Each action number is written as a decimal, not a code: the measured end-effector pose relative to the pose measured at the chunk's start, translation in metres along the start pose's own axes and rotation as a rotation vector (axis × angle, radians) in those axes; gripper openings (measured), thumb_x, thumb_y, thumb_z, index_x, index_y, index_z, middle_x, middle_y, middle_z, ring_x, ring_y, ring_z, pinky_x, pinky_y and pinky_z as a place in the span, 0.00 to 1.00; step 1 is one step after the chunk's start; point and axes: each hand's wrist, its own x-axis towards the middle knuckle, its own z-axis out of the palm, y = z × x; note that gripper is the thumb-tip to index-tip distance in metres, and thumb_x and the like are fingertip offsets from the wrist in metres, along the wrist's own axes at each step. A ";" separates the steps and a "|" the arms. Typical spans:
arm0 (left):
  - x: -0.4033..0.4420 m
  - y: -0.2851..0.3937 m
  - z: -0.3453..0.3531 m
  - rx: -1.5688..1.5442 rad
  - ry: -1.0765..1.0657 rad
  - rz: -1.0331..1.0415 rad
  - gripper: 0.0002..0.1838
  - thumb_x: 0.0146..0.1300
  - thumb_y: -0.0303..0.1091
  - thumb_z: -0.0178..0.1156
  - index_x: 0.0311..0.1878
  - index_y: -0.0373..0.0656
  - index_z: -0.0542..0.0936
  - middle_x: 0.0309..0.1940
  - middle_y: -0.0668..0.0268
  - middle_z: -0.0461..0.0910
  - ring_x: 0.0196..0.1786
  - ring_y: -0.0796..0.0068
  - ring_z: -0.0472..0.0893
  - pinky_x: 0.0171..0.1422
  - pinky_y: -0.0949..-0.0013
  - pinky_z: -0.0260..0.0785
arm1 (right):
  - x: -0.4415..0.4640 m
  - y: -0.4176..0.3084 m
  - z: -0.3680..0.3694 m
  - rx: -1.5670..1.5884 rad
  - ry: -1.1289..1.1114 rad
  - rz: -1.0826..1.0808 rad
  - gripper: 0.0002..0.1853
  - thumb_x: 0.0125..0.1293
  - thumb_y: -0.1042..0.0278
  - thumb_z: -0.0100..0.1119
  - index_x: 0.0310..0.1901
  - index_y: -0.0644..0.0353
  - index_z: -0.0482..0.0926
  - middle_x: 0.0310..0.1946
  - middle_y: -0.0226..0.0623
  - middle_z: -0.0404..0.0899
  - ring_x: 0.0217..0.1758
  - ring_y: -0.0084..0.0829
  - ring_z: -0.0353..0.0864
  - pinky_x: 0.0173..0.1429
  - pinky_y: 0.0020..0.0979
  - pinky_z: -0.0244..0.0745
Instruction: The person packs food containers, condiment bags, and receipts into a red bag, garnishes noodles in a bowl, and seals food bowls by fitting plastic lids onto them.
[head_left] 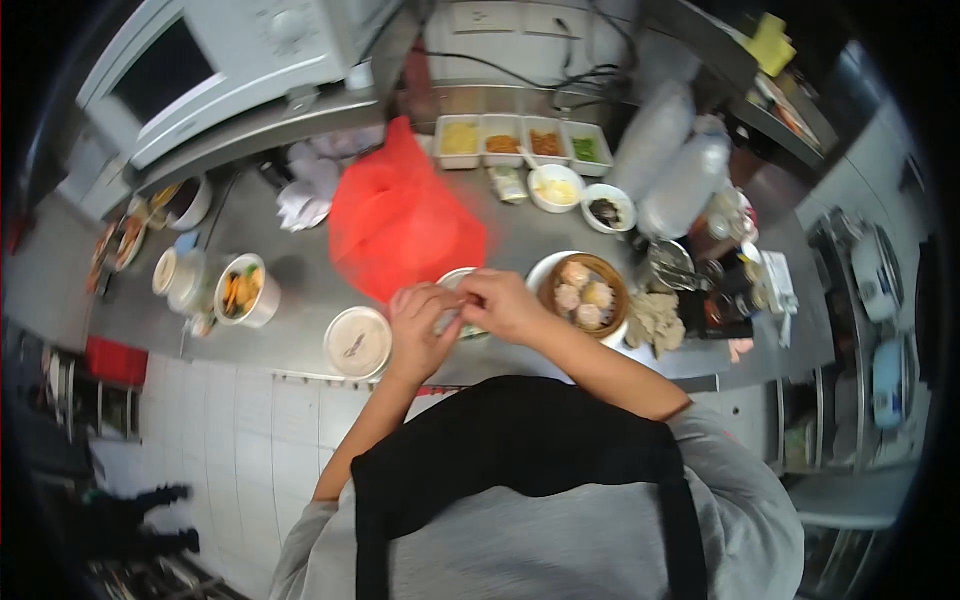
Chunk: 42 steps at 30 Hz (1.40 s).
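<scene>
My left hand [418, 328] and my right hand [503, 306] meet at the front of the steel counter, fingers pinched together. What lies between the fingertips is too small and blurred to make out. Beneath them is a round container [457, 277], mostly covered by the hands. Just behind, a red plastic bag [405, 215] stands puffed up and partly blurred. A round tub with a pale, marked lid [358, 342] sits beside my left hand. To the right of my right hand, a bamboo steamer [622, 300] holds several dumplings [583, 293] on a white plate.
White trays of toppings [460, 140] line the back, with small bowls [555, 188] before them. A paper cup of food [247, 291] stands left. A crumpled cloth [655, 322], bottles [718, 230] and cup stacks [688, 180] crowd the right. A microwave [215, 70] is above left.
</scene>
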 end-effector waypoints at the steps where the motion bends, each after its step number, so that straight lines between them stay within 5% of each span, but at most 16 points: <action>1: 0.000 0.000 0.002 0.020 -0.017 -0.018 0.13 0.43 0.27 0.67 0.36 0.45 0.78 0.36 0.64 0.78 0.46 0.61 0.76 0.53 0.57 0.62 | 0.000 0.000 0.001 0.018 0.026 -0.006 0.05 0.49 0.72 0.60 0.29 0.61 0.76 0.23 0.39 0.75 0.25 0.38 0.76 0.30 0.34 0.71; 8: -0.005 -0.001 0.009 -0.087 -0.008 -0.171 0.08 0.50 0.26 0.65 0.33 0.41 0.77 0.35 0.60 0.79 0.43 0.58 0.77 0.51 0.60 0.65 | -0.009 0.014 0.007 0.319 0.090 0.255 0.07 0.51 0.68 0.60 0.27 0.62 0.75 0.22 0.40 0.75 0.25 0.36 0.77 0.30 0.34 0.70; 14: -0.001 0.009 0.006 -0.172 0.006 -0.337 0.05 0.53 0.24 0.63 0.33 0.39 0.77 0.34 0.60 0.79 0.41 0.62 0.77 0.49 0.65 0.67 | 0.005 0.009 -0.012 0.035 -0.125 0.085 0.07 0.51 0.70 0.60 0.30 0.63 0.75 0.23 0.40 0.75 0.26 0.39 0.76 0.32 0.35 0.71; 17: -0.012 -0.012 0.017 -0.633 0.120 -0.744 0.05 0.54 0.24 0.63 0.34 0.39 0.77 0.34 0.62 0.79 0.40 0.67 0.76 0.49 0.67 0.66 | -0.001 0.014 -0.002 -0.023 -0.033 -0.171 0.07 0.51 0.73 0.58 0.33 0.61 0.74 0.27 0.39 0.75 0.28 0.41 0.76 0.34 0.37 0.72; 18: -0.012 -0.014 0.016 -0.599 0.093 -0.716 0.05 0.54 0.25 0.63 0.34 0.39 0.78 0.34 0.63 0.79 0.40 0.68 0.75 0.49 0.67 0.66 | -0.003 0.013 0.003 -0.038 0.033 -0.288 0.07 0.51 0.74 0.58 0.34 0.61 0.74 0.28 0.39 0.75 0.30 0.42 0.76 0.34 0.38 0.72; 25: -0.008 -0.004 0.005 -0.304 -0.010 -0.630 0.06 0.52 0.28 0.64 0.33 0.40 0.79 0.35 0.63 0.76 0.42 0.67 0.73 0.50 0.67 0.64 | -0.008 0.007 0.002 -0.072 0.043 -0.101 0.06 0.52 0.72 0.57 0.34 0.59 0.74 0.31 0.40 0.77 0.32 0.44 0.78 0.35 0.41 0.73; 31: 0.006 0.008 -0.007 -0.034 -0.078 -0.449 0.06 0.50 0.28 0.64 0.32 0.39 0.80 0.35 0.60 0.76 0.43 0.62 0.73 0.51 0.64 0.64 | 0.011 -0.018 -0.009 -0.324 -0.304 0.119 0.07 0.53 0.67 0.59 0.33 0.59 0.77 0.26 0.43 0.77 0.32 0.45 0.79 0.36 0.42 0.73; 37: 0.001 -0.003 -0.003 -0.168 -0.102 -0.568 0.07 0.51 0.29 0.62 0.32 0.37 0.79 0.33 0.58 0.77 0.40 0.61 0.76 0.47 0.64 0.67 | 0.000 -0.003 0.003 -0.169 -0.118 -0.152 0.06 0.54 0.70 0.58 0.34 0.58 0.78 0.27 0.42 0.77 0.32 0.43 0.79 0.35 0.40 0.74; 42: -0.007 -0.014 0.008 -0.239 -0.053 -0.617 0.07 0.55 0.31 0.61 0.32 0.36 0.79 0.30 0.59 0.78 0.35 0.66 0.77 0.42 0.68 0.69 | -0.013 0.004 0.012 -0.039 0.111 -0.018 0.05 0.56 0.69 0.60 0.33 0.58 0.78 0.30 0.40 0.79 0.34 0.43 0.79 0.37 0.39 0.74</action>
